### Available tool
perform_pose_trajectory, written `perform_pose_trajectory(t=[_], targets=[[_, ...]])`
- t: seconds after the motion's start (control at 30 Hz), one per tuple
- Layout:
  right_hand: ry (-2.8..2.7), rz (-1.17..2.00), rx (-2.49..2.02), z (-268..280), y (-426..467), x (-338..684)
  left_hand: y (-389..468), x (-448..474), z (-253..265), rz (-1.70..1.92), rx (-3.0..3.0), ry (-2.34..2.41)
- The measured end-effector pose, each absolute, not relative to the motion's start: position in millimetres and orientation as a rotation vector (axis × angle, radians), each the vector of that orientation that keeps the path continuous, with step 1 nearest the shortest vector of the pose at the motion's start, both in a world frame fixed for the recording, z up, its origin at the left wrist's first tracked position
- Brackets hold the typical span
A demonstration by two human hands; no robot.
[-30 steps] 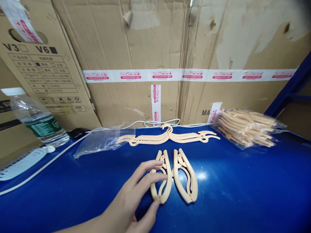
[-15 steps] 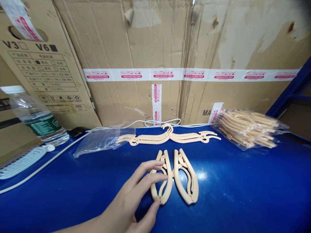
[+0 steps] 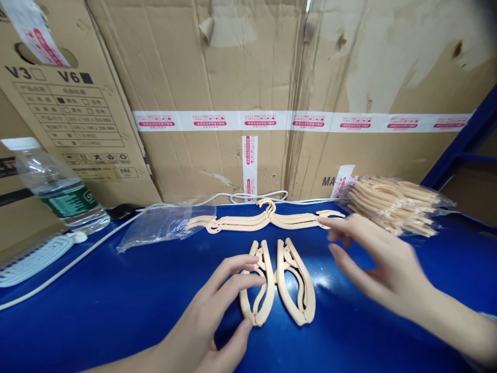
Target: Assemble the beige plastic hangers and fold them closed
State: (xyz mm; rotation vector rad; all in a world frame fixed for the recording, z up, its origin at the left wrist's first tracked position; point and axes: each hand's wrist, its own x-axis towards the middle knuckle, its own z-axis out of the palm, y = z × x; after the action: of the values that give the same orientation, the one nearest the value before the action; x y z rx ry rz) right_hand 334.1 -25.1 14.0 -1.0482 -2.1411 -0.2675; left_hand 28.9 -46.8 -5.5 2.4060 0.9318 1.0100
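Note:
Two beige folded hangers, a left folded hanger (image 3: 268, 298) and a right folded hanger (image 3: 309, 290), lie side by side in front of me, almost touching. Over the left one is my left hand (image 3: 217, 300), fingers spread and lightly curved, thumb by its lower end; it looks rested there rather than gripping. My right hand (image 3: 382, 264) hangs in the air to the right, empty, thumb apart from the fingers and slightly blurred. Behind it, partly covered by its fingertips, are several unfolded beige hangers (image 3: 244, 224) lying stacked with hooks pointing away.
Bagged beige hangers (image 3: 392, 204) are piled at the back right. A clear plastic bag (image 3: 155, 228) lies back left. Further left are a water bottle (image 3: 68, 197), a pale blue slotted object (image 3: 37, 259) and a white cable (image 3: 81, 256). Cardboard (image 3: 217, 77) walls the blue table's (image 3: 155, 295) back.
My right hand has come into view from the right, reaching over the right end of the unfolded hangers. My left hand and the folded hangers have hardly moved.

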Motion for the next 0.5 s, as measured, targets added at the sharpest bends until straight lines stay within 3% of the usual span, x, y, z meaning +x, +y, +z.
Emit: perform_pose_trajectory(t=[0.2,0.5], targets=[[-2.428,-0.223,-1.339,-18.1,34.9,351.5,-45.1,25.2,-3.7,1.029,2.362,0.923],[-2.309,-0.08,-1.26,-23.9,33.2,353.3,-42.8,21.9,-3.0,1.035,2.277,0.946]])
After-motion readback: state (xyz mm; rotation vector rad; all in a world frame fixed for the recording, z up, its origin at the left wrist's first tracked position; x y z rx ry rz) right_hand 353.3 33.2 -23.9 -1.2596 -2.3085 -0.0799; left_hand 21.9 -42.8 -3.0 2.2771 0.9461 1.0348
